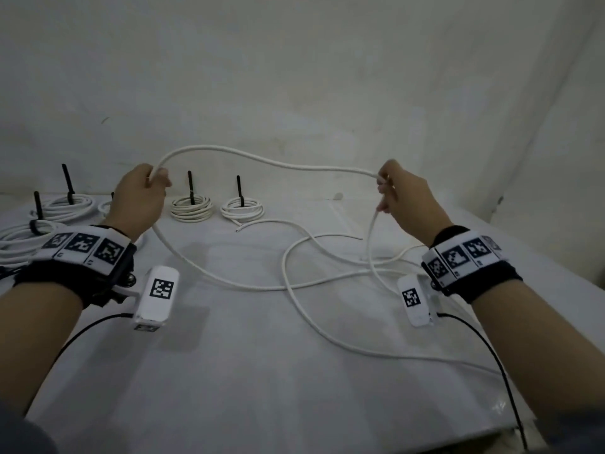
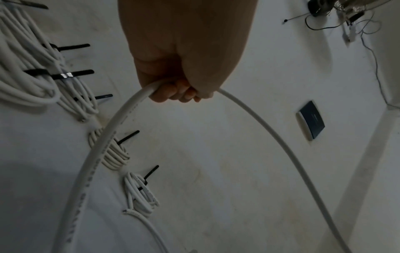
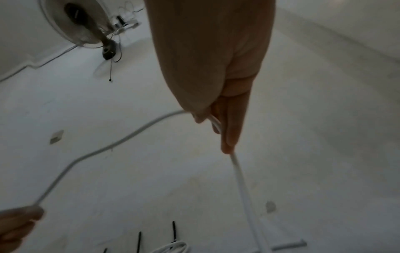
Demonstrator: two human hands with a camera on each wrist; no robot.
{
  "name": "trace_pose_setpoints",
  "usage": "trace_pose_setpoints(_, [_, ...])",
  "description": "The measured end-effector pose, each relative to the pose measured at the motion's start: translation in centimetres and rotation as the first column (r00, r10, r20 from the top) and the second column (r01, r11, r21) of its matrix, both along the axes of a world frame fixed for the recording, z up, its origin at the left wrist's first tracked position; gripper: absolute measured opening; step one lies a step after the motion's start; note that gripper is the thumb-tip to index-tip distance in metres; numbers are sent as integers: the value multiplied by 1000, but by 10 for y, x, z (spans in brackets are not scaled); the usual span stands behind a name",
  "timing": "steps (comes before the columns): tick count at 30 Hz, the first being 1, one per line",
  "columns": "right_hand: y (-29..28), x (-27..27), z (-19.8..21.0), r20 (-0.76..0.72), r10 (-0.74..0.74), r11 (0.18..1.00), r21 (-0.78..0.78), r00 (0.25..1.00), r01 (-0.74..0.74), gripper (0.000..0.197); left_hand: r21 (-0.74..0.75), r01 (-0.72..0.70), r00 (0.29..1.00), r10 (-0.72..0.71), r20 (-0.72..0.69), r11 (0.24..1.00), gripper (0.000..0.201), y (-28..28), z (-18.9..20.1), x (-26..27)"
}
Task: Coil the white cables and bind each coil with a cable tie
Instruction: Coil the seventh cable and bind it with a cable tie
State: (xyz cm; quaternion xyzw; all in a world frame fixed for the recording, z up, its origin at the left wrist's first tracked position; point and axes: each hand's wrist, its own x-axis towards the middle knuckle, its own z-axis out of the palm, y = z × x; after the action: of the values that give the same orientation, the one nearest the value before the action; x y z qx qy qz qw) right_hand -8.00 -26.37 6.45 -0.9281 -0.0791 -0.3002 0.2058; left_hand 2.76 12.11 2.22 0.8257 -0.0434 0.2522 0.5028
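A long loose white cable arcs in the air between my two raised hands, and the rest of it sprawls in loops over the white table. My left hand grips the cable with curled fingers. My right hand pinches the same cable between thumb and fingers, and from there it hangs down to the table. In the right wrist view my left hand shows at the lower left, holding the cable's other side.
Several bound white coils with upright black cable ties stand along the back: two in the middle and more at the far left. A wall rises just behind the table. Black sensor leads trail from both wrists.
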Motion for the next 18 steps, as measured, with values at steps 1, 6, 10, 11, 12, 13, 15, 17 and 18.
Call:
trace_pose_setpoints(1, [3, 1, -2, 4, 31, 999, 17, 1000, -31, 8, -23, 1, 1000, -1, 9, 1000, 30, 1, -2, -2])
trace_pose_setpoints(6, [23, -2, -27, -147, 101, 986, 148, 984, -79, 13, -169, 15, 999, -19, -27, 986, 37, 10, -17, -8])
trace_pose_setpoints(10, [36, -22, -40, -315, 125, 977, 202, 941, -62, 63, -223, -8, 994, -16, -107, 975, 37, 20, -24, -6])
trace_pose_setpoints(11, [38, -29, -43, -344, 140, 976, 206, 928, -71, 63, -224, -8, 992, -20, -122, 975, 37, 22, -26, -5])
trace_pose_setpoints(12, [40, -36, -44, -379, 159, 978, 188, 912, -93, 58, -222, -8, 990, -23, -138, 975, 37, 24, -27, -4])
trace_pose_setpoints(13, [40, -43, -46, -433, 174, 983, 134, 884, -127, 50, -224, -8, 988, -27, -150, 974, 37, 24, -27, -4])
trace_pose_setpoints(15, [39, -54, -49, -617, 164, 970, -40, 770, -238, 35, -237, -8, 985, -33, -168, 972, 37, 24, -26, -5])
trace_pose_setpoints(17, [37, -62, -57, -783, 83, 925, -171, 617, -341, 29, -248, -12, 984, -32, -173, 969, 34, 22, -24, -7])
trace_pose_setpoints(18, [37, -65, -61, -829, 48, 910, -194, 558, -367, 29, -249, -13, 985, -30, -171, 968, 32, 21, -22, -8])
